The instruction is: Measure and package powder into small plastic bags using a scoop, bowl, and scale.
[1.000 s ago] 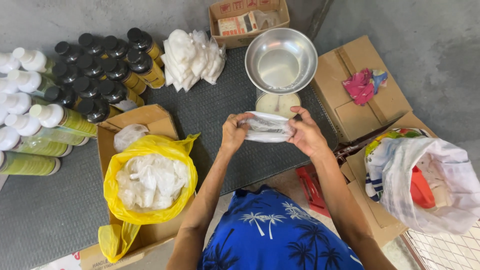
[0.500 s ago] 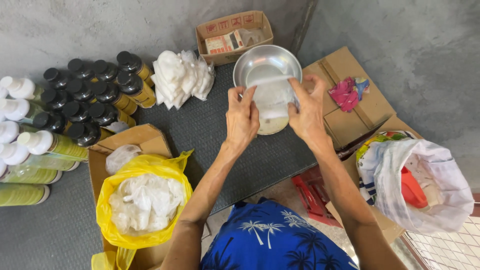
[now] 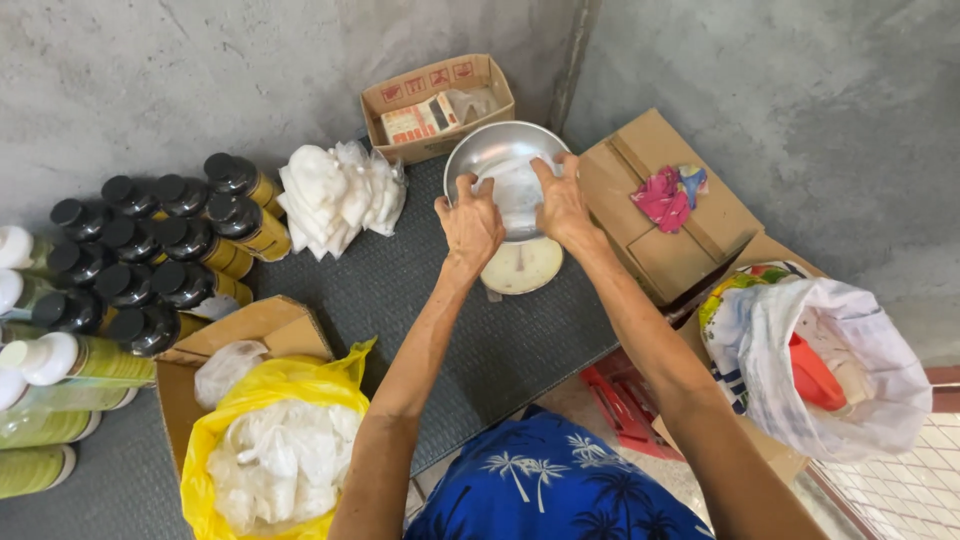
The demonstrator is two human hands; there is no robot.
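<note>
Since half a second ago both hands have gone farther forward, and the white plastic packet (image 3: 513,190) they carried above the bowl now lies inside it.

Head view: the left hand (image 3: 470,222) rests on the near rim of the metal bowl (image 3: 478,152) at about seven o'clock, fingers curled down over the packet's left edge. The right hand (image 3: 562,203) sits at about four o'clock on the rim, fingers bent onto the packet's right edge. Both hands pinch the packet between them, pressing it against the bowl's floor. The bowl sits on a round-dialled scale (image 3: 522,266), whose pale face shows just below the wrists.

At ten o'clock from the bowl lies a heap of white filled packets (image 3: 335,195) on the grey mat (image 3: 420,290). At twelve o'clock stands a small open carton (image 3: 437,105). At three o'clock a closed cardboard box (image 3: 640,215) carries a pink rag (image 3: 668,196). Far left, black-capped bottles (image 3: 160,250) and white-capped bottles (image 3: 60,375) stand in rows. At seven o'clock a yellow bag (image 3: 275,455) holds white material; at four o'clock sits a white sack (image 3: 830,360).
</note>
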